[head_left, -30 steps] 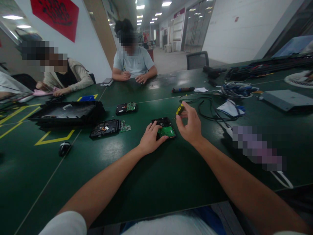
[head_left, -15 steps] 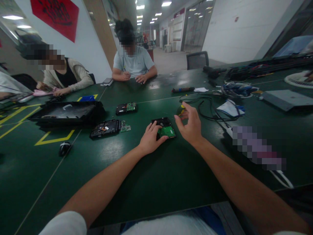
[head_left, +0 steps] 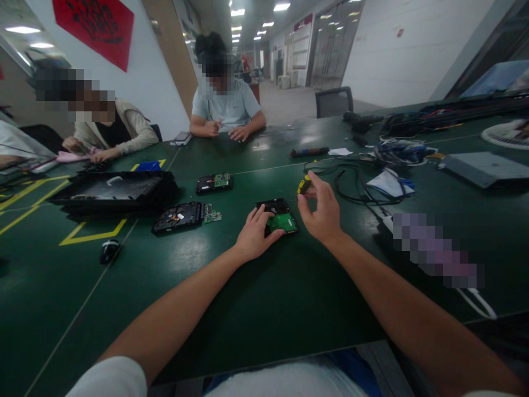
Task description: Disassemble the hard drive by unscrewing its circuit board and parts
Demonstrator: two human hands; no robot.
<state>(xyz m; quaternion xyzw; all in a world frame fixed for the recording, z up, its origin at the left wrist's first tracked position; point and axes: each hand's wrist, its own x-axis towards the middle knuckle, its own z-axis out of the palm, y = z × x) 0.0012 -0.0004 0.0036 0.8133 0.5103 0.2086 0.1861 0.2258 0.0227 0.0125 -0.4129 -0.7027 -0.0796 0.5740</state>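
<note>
A hard drive [head_left: 284,223] with a green circuit board and a black casing lies on the table in front of me. My left hand [head_left: 255,234] is on its left side, the fingers over the casing and the thumb at the near edge, holding it in place. Just right of the drive, my right hand [head_left: 320,207] pinches a yellow-and-black screwdriver [head_left: 304,184] between thumb and fingers. The handle tilts; its shaft and tip do not show clearly.
Left of the drive lie a second hard drive [head_left: 213,183], an opened drive casing [head_left: 177,217] with a loose circuit board [head_left: 212,214], a black tray [head_left: 111,190] and a mouse [head_left: 109,251]. Cables [head_left: 351,179] and a blurred-out pouch [head_left: 433,248] are at right. Two people sit opposite.
In my right hand the screwdriver handle has swung toward the left and now shows more fully. My left hand and the hard drive have stayed in place.
</note>
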